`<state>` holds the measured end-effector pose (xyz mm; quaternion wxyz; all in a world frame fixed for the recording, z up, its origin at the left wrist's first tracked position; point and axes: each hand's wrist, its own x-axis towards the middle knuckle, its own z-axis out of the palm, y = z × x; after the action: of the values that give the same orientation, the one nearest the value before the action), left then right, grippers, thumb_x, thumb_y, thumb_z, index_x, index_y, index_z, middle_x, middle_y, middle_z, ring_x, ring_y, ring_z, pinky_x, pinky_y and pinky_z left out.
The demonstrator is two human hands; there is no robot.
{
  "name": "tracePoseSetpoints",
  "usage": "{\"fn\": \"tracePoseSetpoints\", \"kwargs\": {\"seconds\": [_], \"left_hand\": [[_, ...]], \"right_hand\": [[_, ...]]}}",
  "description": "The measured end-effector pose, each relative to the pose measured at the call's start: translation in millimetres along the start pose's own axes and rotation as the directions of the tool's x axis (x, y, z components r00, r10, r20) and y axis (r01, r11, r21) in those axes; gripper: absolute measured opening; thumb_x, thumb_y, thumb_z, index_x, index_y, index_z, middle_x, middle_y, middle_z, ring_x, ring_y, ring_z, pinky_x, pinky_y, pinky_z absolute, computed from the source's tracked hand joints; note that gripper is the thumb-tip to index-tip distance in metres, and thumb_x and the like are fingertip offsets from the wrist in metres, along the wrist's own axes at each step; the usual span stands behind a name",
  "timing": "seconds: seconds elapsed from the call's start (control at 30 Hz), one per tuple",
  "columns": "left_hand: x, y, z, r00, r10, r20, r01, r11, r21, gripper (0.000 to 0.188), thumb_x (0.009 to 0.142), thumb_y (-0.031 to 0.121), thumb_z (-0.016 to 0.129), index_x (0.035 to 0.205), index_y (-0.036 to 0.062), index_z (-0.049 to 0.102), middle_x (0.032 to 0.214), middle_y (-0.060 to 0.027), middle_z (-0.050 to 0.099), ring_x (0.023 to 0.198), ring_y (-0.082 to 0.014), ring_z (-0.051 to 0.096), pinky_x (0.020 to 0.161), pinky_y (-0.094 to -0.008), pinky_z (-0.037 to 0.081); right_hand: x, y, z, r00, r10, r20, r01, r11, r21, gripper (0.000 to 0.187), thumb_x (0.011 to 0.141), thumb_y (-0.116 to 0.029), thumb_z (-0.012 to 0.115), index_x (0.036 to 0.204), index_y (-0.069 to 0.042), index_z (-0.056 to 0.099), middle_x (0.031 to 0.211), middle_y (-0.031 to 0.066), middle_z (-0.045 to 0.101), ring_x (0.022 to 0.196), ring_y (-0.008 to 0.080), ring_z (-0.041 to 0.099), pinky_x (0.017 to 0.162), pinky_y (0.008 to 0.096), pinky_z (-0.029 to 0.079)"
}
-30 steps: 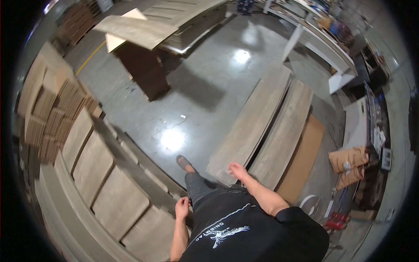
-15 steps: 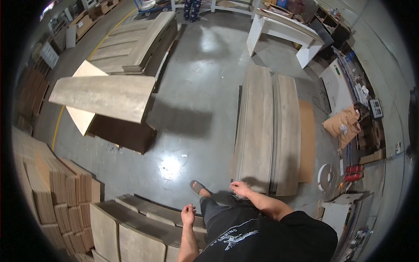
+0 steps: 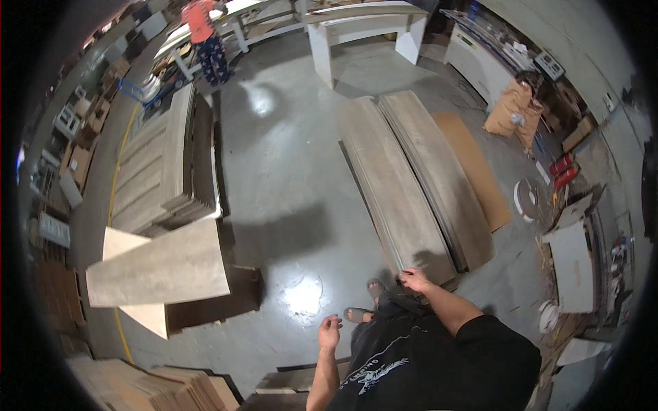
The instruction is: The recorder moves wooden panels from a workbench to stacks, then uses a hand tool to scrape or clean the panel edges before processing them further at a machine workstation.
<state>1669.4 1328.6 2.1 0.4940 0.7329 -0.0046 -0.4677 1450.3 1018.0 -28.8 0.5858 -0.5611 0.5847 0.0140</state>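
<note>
Down at the bottom centre, the person's right hand reaches forward with fingers spread, resting on or just above the near end of the long grey boards lying flat on the floor; whether it really touches cannot be told, and it grips nothing. Left hand hangs free in the air, fingers loosely curled, empty, well apart from any board. Feet in sandals stand on the grey concrete floor just beside the board ends, so the person is right at the stack's near end. Boards lie side by side in a low pile, probably kept flat so they stay straight and lift off one at a time. Right of them a brown sheet lies flat on the floor, touching or just beside the pile. Left, a big pale slab sits tilted over a dark base, with a taller stack of panels behind it. Far back, white tables and another person in an orange top working well apart. Clutter, cardboard and shelves line the right wall.
</note>
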Motion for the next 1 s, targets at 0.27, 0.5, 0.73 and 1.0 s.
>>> {"fn": "tracePoseSetpoints", "kwargs": {"seconds": [0.27, 0.5, 0.73, 1.0], "left_hand": [[84, 82, -12, 0.992, 0.113, -0.057, -0.109, 0.992, 0.067, 0.028, 0.102, 0.02, 0.059, 0.116, -0.0039, 0.064, 0.102, -0.0155, 0.072, 0.088, -0.0207, 0.07, 0.079, -0.0342, 0.059], [175, 138, 27, 0.985, -0.004, 0.175, -0.03, 0.982, 0.187, 0.028, 0.101, 0.023, 0.06, 0.115, -0.0007, 0.065, 0.096, -0.012, 0.073, 0.077, -0.018, 0.07, 0.063, -0.0299, 0.052], [269, 240, 94, 0.866, -0.154, 0.475, -0.174, 0.798, 0.576, 0.027, 0.101, 0.025, 0.061, 0.109, 0.0003, 0.068, 0.093, -0.0079, 0.073, 0.075, -0.0172, 0.068, 0.064, -0.0296, 0.052], [365, 252, 189, 0.582, -0.321, 0.747, -0.484, 0.602, 0.635, 0.019, 0.097, 0.014, 0.063, 0.107, -0.0026, 0.065, 0.088, -0.0079, 0.067, 0.072, -0.0137, 0.061, 0.062, -0.0277, 0.05]], "right_hand": [[65, 92, -18, 0.983, 0.142, -0.112, -0.172, 0.931, -0.323, 0.037, 0.088, -0.039, 0.073, 0.107, -0.008, 0.077, 0.1, 0.0103, 0.077, 0.092, 0.0218, 0.073, 0.086, 0.035, 0.056], [150, -16, -26, 0.952, 0.071, -0.296, 0.019, 0.956, 0.291, 0.032, 0.092, -0.034, 0.071, 0.107, -0.007, 0.074, 0.093, 0.0068, 0.073, 0.083, 0.018, 0.068, 0.076, 0.0345, 0.055], [91, -119, -32, 0.824, -0.022, -0.566, 0.366, 0.783, 0.503, 0.035, 0.099, -0.03, 0.065, 0.124, -0.006, 0.067, 0.101, 0.0044, 0.073, 0.085, 0.0133, 0.068, 0.078, 0.0311, 0.055], [-100, 202, 183, 0.282, 0.686, -0.67, -0.542, 0.691, 0.479, 0.031, 0.092, -0.022, 0.059, 0.121, -0.017, 0.068, 0.125, 0.0096, 0.068, 0.123, 0.0279, 0.059, 0.104, 0.0426, 0.05]]}}
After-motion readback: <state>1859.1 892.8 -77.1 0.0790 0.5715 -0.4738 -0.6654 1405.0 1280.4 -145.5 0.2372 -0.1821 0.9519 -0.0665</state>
